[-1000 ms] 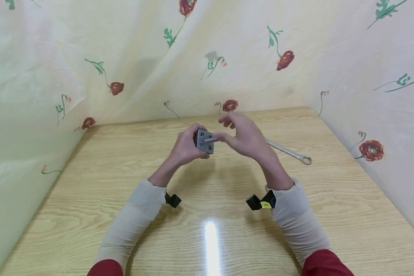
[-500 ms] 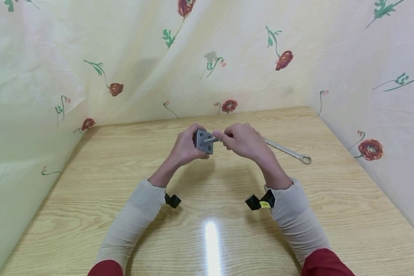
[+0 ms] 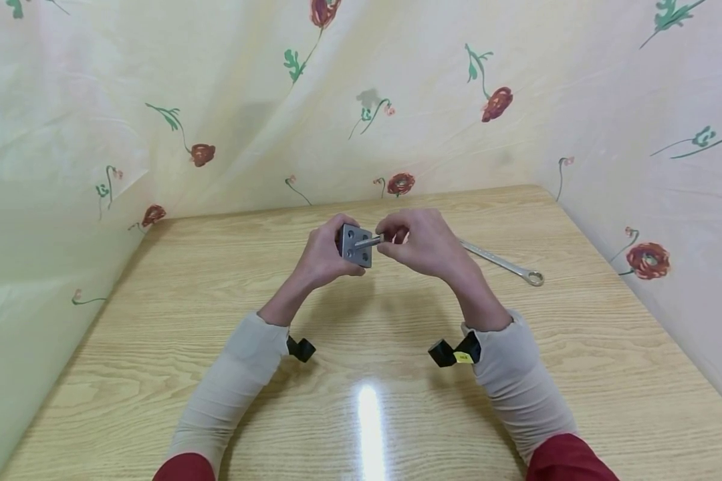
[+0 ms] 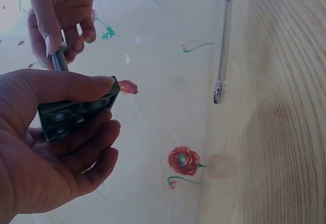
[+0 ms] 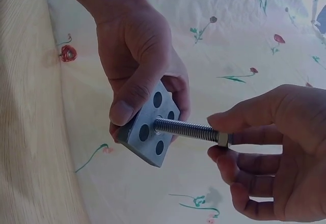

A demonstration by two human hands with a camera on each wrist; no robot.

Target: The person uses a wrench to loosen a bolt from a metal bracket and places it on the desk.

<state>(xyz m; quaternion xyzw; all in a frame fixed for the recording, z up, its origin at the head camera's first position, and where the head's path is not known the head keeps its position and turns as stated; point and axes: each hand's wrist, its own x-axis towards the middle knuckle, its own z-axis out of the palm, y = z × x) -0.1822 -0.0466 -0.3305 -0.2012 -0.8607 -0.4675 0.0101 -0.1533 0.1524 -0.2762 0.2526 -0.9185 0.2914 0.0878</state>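
In the head view my left hand [image 3: 327,252] grips a square grey metal block [image 3: 349,257] by its edges, above the table. Round holes show near the corners of the block's face [image 5: 157,101]. From the middle of that face a threaded bolt [image 5: 188,129] sticks out toward my right hand [image 3: 424,242]. The thumb and forefinger of that hand pinch the bolt around its hex head [image 5: 223,139], as the right wrist view shows. In the left wrist view, my left thumb [image 4: 76,87] lies along the block's upper edge and the fingers curl beneath.
A combination wrench [image 3: 505,264] lies on the wooden table [image 3: 156,321], right of my right hand, which hides its far end. A flower-patterned cloth [image 3: 247,133] hangs behind and along both sides of the table.
My right hand's fingers have come down from a raised, spread position to the bolt's head, then shifted slightly around it. My left hand and the block have stayed nearly still.
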